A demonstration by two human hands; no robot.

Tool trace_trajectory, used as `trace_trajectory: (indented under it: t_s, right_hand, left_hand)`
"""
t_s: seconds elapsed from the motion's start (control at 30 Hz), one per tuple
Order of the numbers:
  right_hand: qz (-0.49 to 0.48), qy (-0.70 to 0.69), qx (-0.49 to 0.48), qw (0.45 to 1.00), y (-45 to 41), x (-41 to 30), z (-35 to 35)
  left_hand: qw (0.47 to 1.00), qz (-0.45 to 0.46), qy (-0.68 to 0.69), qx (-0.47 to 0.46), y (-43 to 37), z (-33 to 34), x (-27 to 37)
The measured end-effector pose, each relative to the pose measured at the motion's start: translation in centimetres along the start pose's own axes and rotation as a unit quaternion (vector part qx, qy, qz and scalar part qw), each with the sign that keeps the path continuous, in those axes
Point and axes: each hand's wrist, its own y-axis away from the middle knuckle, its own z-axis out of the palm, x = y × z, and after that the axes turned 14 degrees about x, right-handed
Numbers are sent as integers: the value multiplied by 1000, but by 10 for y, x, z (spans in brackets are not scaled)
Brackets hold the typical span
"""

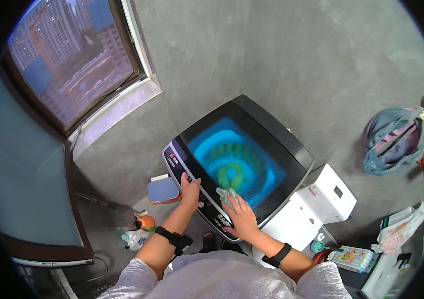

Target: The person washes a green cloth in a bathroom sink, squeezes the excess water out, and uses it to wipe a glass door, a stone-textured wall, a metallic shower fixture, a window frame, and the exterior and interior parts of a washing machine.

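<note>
A top-loading washing machine (251, 203) stands in front of me, its dark glass lid down and a blue and green tub pattern showing through. My right hand (242, 220) lies over the lid's front part with a crumpled pale green cloth (227, 195) under its fingers, against the glass. Farther left, my left hand (190, 190) rests on the control panel (206, 205) along the machine's front edge. Its thumb and fingers are spread, and I see nothing held in it. Wet-looking specks dot the glass to the right of the cloth.
Beside the machine stand white boxes (333, 194). A blue-lidded container (162, 190) and several bottles (137, 239) are on the left. An open window (73, 52) is upper left; a blue bag (393, 142) hangs on the right wall. A wipes packet (354, 258) lies lower right.
</note>
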Motion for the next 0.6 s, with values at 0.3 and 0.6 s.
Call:
trace_trajectory:
  t_s: [0.3, 0.6]
  right_hand:
    - [60, 45, -5, 997, 35, -19, 5]
    - [-24, 179, 47, 982, 33, -16, 29]
  left_hand:
    - [990, -16, 80, -112, -2, 21, 74]
    - [994, -110, 0, -23, -6, 15, 20]
